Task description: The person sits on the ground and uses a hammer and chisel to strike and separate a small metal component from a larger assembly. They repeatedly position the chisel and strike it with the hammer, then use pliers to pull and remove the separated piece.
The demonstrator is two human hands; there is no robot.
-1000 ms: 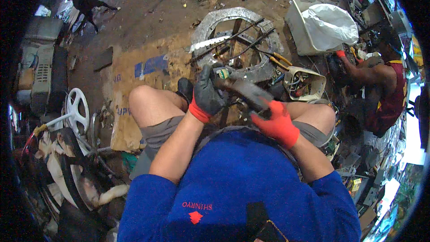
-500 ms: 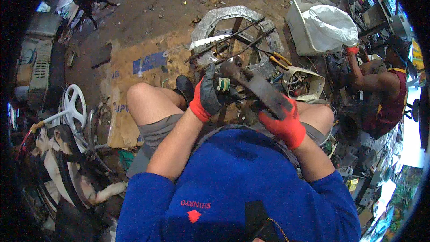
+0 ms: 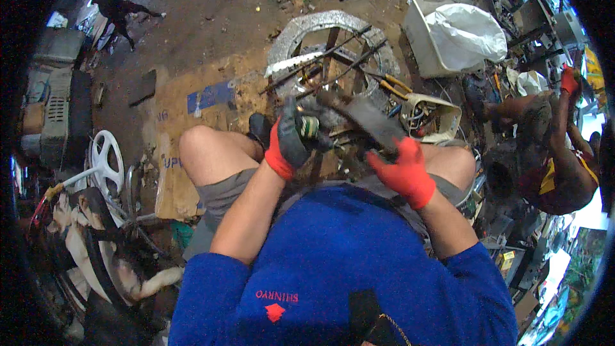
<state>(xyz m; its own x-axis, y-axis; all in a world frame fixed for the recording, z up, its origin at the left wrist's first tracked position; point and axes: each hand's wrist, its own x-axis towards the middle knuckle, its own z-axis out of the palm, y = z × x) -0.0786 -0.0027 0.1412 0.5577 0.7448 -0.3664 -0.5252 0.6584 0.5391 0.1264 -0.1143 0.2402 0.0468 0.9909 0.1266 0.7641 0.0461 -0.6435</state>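
Note:
My left hand, in a red glove with a dark coating, is closed on a dark metal piece above the middle of the work spot. A green and white patch shows at these fingers; whether it belongs to the glove or the piece is unclear. My right hand, gloved alike, grips a thick, dark bar-like tool with a rounded far end. The tool is motion-blurred and slants up and left, its end close beside the left hand. Beyond both hands lies a round grey metal ring with rods across it.
Yellow-handled cutters lie by a pale casing of wires. Behind stands a white bin with a bag. A co-worker sits at right. Flattened cardboard, a white wheel, a dog and a black dog are left.
The tool in my right hand has shifted slightly down and blurred. My left hand has moved a little down and left. The co-worker has leaned back and raised a red-gloved hand.

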